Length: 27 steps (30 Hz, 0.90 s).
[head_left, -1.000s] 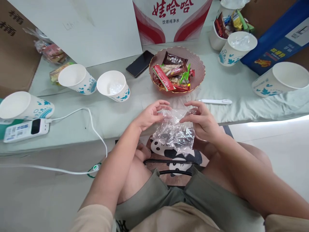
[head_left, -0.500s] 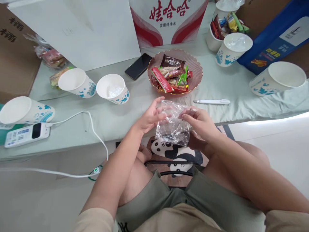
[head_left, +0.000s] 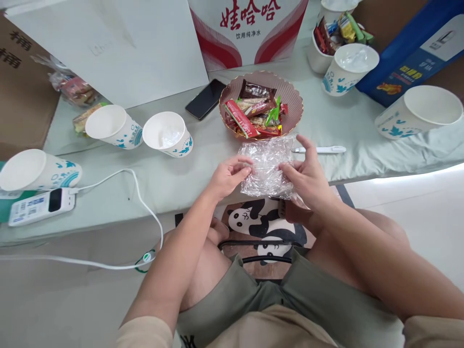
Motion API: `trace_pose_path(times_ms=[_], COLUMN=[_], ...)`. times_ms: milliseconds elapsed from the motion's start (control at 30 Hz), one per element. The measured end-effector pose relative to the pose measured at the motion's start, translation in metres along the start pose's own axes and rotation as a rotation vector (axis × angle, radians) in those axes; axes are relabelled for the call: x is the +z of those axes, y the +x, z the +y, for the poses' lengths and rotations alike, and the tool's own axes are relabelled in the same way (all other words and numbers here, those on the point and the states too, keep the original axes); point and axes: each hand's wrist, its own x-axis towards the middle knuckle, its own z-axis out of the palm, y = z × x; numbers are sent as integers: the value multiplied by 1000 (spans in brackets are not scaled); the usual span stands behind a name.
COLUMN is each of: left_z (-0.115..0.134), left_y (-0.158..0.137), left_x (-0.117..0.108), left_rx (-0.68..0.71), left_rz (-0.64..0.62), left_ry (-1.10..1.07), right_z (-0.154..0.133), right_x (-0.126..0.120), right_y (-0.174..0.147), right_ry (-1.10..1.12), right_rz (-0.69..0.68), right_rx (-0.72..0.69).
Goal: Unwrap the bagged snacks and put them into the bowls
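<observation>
A crinkled clear plastic bag (head_left: 267,166) is spread between my hands at the table's front edge. My left hand (head_left: 232,176) pinches its left side between thumb and fingers. On the right side, my right hand (head_left: 306,171) grips the bag with the thumb on top and the index finger stretched out. Just beyond the bag stands a pink scalloped bowl (head_left: 297,108) holding several wrapped snack bars. A white utility knife (head_left: 326,150) lies to the right, close to my right fingertips.
Paper cups stand on the left, among them a cup (head_left: 168,135) with clear plastic inside. A phone (head_left: 206,99) lies beside the bowl. A power strip (head_left: 41,207) with a white cable sits at left. More cups (head_left: 418,113) and a blue box (head_left: 409,63) are at right.
The plastic bag has moved up and forward, nearer the bowl, and is now spread flatter. Both hands have shifted with it, and the left fingers have closed on its edge.
</observation>
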Motion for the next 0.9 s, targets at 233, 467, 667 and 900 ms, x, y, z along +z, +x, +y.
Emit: trace_pose_path(times_ms=[233,467,667,900], left_z=[4,-1,6,15], left_y=[-6,-11,-10,-8], left_x=[-6,-9,-7,-12], left_rx=[80,387,228,-1], left_rz=[-5,208,155,7], left_ry=[173,709,275,89], right_z=[-2,2,-9,-25], right_x=[-5,-5,0,2], right_y=[-7,-3,-7,5], right_ry=[-429,-653,-330,-179], right_rz=[-184,-32,-184,-220], right_rx=[-360,-446,-185,-163])
